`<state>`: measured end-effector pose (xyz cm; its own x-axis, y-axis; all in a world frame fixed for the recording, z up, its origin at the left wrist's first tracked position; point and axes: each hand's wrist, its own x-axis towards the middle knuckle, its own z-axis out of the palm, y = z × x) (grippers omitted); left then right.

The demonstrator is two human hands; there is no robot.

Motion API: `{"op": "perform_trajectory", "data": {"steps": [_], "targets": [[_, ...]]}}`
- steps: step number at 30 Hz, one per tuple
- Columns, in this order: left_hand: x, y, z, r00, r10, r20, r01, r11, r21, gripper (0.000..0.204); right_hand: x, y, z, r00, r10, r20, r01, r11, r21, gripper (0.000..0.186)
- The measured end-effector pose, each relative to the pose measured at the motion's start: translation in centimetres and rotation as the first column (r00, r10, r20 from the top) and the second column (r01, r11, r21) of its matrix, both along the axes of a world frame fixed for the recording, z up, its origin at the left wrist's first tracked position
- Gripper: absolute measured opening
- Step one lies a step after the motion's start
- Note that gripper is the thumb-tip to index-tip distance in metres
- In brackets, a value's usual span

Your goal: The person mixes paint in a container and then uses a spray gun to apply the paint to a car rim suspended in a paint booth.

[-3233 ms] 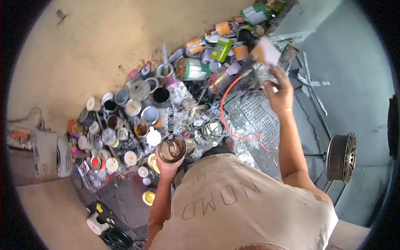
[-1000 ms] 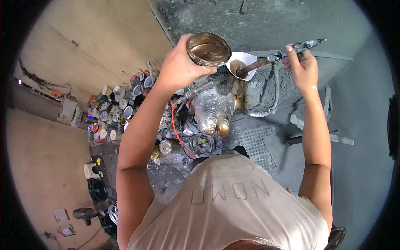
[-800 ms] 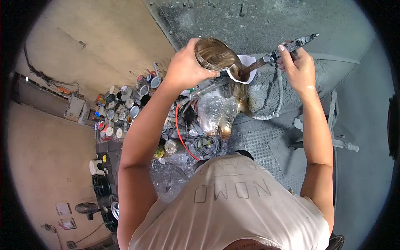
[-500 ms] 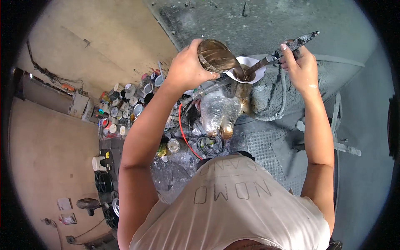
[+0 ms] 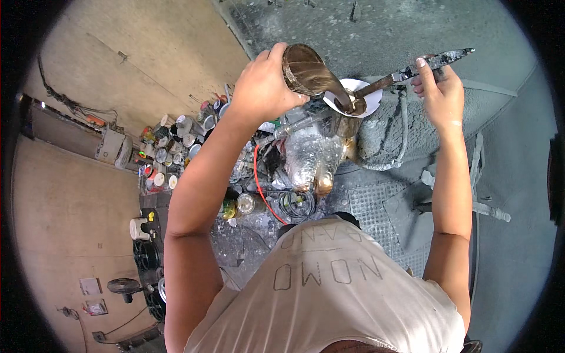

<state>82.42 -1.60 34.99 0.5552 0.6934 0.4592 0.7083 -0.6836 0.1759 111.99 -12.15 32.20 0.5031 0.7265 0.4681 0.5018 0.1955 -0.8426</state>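
My left hand (image 5: 262,85) is wrapped round an open paint can (image 5: 302,69), tipped over to the right. Brown metallic paint (image 5: 339,93) runs from its rim into a white paper funnel (image 5: 373,101). Under the funnel sits a brown-smeared metal cup (image 5: 346,126). My right hand (image 5: 440,91) grips a paint-crusted stirring stick (image 5: 406,73) by its thick end. The stick slants down to the left, and its lower end reaches into the funnel beside the falling paint; the tip is hidden there.
Below the cup is a shiny, plastic-wrapped bulky object (image 5: 309,154). Many jars and tins (image 5: 176,147) crowd a surface at left. An orange-red hose (image 5: 259,182) and a coiled dark cable (image 5: 296,205) lie near my body. A grey, crusted drum-like form (image 5: 376,135) stands at right.
My right hand and the stick have shifted to the right. The can sits slightly higher, and the paint now falls in a wider stream. The funnel and cup appear a little farther right.
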Motion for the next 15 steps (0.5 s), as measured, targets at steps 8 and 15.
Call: {"op": "perform_trajectory", "data": {"steps": [8,15], "targets": [[-0.3,1.4,-2.3,0.914,0.042,0.403,0.153,0.886,-0.438,0.086,0.8,0.2,-0.1,0.972,-0.020,-0.236,0.081,0.964,0.253,0.026],[-4.3,0.3,-6.5,0.765,0.042,0.643,0.368,0.791,-0.490,0.084,-3.4,0.1,1.4,0.850,0.184,-0.493,0.100,0.864,0.494,0.025]]}}
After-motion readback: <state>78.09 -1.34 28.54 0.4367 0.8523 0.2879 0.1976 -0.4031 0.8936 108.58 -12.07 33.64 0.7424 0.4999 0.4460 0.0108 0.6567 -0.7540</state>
